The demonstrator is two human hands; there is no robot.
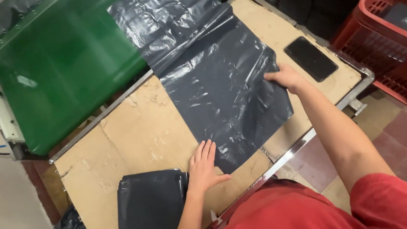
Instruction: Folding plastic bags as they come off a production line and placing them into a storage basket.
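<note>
Pressing one black bag (219, 76), left hand (203, 167) flat, right hand (286, 77) pinching its edge, one folded stack (148, 205)

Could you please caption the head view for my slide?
Both hands, left and right, flatten a black bag on cardboard.

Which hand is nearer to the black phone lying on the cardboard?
Right. The right hand grips the dark plastic bag's edge just beside the black phone; the left hand presses the bag's near corner, farther away.
</note>
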